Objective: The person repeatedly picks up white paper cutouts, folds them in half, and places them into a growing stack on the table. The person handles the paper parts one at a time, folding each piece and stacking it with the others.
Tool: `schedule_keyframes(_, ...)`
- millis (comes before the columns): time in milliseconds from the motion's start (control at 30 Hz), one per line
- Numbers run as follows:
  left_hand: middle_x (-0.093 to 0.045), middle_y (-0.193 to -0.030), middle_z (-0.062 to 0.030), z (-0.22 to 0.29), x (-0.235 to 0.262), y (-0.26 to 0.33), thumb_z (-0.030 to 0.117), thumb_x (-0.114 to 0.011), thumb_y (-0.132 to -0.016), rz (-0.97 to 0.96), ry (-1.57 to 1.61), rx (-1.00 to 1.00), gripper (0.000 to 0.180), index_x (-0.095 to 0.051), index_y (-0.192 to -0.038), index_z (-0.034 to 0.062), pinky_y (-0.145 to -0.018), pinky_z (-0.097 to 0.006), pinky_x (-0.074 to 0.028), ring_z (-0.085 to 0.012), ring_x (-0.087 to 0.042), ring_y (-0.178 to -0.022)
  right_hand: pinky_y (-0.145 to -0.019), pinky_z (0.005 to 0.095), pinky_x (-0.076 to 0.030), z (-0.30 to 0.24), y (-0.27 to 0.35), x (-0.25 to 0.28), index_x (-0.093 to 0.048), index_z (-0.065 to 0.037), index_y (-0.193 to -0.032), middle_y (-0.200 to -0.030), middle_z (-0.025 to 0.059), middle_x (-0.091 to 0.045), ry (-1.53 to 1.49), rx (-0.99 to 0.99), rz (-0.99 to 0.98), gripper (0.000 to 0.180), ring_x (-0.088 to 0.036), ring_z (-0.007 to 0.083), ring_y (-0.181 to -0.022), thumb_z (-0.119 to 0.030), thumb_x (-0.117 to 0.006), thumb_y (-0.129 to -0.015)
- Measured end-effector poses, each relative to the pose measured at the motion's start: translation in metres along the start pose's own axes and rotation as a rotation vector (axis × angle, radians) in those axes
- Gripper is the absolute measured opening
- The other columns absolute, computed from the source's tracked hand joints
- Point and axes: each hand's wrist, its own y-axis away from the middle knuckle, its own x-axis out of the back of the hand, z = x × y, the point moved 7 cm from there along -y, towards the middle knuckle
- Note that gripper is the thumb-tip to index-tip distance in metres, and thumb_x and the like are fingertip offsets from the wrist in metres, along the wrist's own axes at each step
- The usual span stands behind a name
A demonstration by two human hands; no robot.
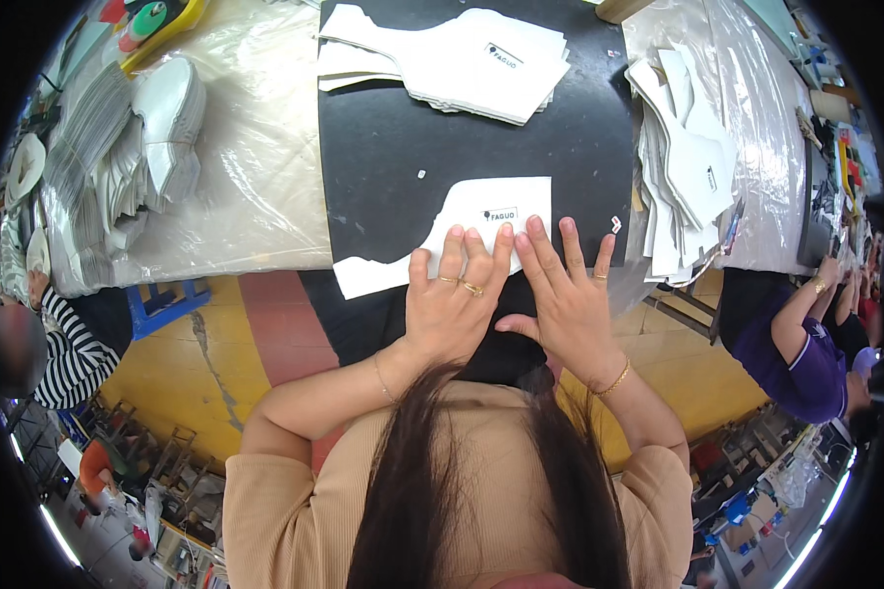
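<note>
A white shoe-upper piece (462, 211) with a small dark printed mark lies flat at the near edge of a black mat (383, 147). My left hand (457, 299) rests with its fingertips on the piece, just below the mark; the fingers are stretched out and hold nothing. Beside it, my right hand (565, 294) is spread, its index fingertip at the right end of the piece and the other fingers over the mat. Farther back on the mat sits a stack of similar white pieces (452, 59), the top one also marked.
Right of the mat, another pile of white pieces (683, 157) lies on the plastic-covered table (255, 147). Bundled pieces (170, 123) stand at the left, near a yellow tray (182, 25). A person in stripes (74, 348) sits at left, one in purple (805, 363) at right.
</note>
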Motion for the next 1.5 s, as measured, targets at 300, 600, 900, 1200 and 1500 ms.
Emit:
schedule_keyframes(300, -0.032, -0.157, -0.0272, -0.010, -0.005, -0.015, 0.019, -0.056, -0.089, -0.102, 0.269, -0.098, 0.048, -0.049, -0.135, 0.0060, -0.119, -0.057, -0.020, -0.0417, -0.030, -0.147, -0.116, 0.0680, 0.007, 0.010, -0.010, 0.015, -0.041, -0.016, -0.153, -0.161, 0.0009, -0.036, -0.040, -0.049, 0.096, 0.093, -0.021, 0.0303, -0.153, -0.076, -0.042, -0.083)
schedule_keyframes(600, -0.034, -0.156, -0.0266, -0.012, -0.007, -0.012, 0.015, -0.057, -0.088, -0.081, 0.262, -0.103, 0.052, -0.046, -0.138, 0.0077, -0.120, -0.054, -0.021, -0.0407, -0.031, -0.147, -0.116, 0.0678, 0.007, 0.015, -0.038, 0.016, -0.042, -0.015, -0.153, -0.161, 0.0000, -0.035, -0.071, 0.000, 0.118, 0.092, -0.020, 0.0271, -0.153, -0.078, -0.032, -0.087)
schedule_keyframes(900, -0.027, -0.160, -0.0242, -0.013, -0.006, -0.014, 0.018, -0.077, -0.077, -0.124, 0.360, -0.077, 0.081, -0.037, -0.147, 0.0060, -0.119, -0.057, -0.019, -0.0391, -0.025, -0.150, -0.116, 0.0667, 0.008, 0.041, -0.003, 0.010, -0.032, -0.007, -0.156, -0.165, 0.0077, -0.024, -0.071, -0.288, 0.121, 0.092, -0.014, 0.0331, -0.154, -0.071, -0.044, -0.090)
schedule_keyframes(1200, -0.050, -0.139, -0.0257, -0.089, 0.041, -0.074, 0.018, -0.070, -0.090, 0.159, 0.765, 0.128, 0.055, -0.049, -0.137, -0.0027, -0.109, -0.046, -0.038, -0.0410, -0.047, -0.130, -0.115, 0.0692, -0.003, 0.014, -0.043, 0.023, -0.053, -0.003, -0.140, -0.161, 0.0152, -0.031, -0.321, -0.410, 0.404, 0.063, -0.020, 0.0387, -0.151, -0.038, -0.070, -0.090)
schedule_keyframes(1500, -0.049, -0.145, -0.0263, -0.147, -0.003, -0.163, 0.041, -0.068, -0.092, -0.005, 0.134, 0.222, 0.061, -0.056, -0.135, -0.0015, -0.117, -0.059, -0.021, -0.0435, -0.039, -0.140, -0.080, 0.0264, -0.050, 0.021, -0.043, 0.057, -0.068, 0.000, -0.106, -0.097, 0.0064, -0.065, -1.237, -0.321, 0.387, 0.017, -0.064, 0.0135, -0.088, -0.004, -0.071, -0.090)
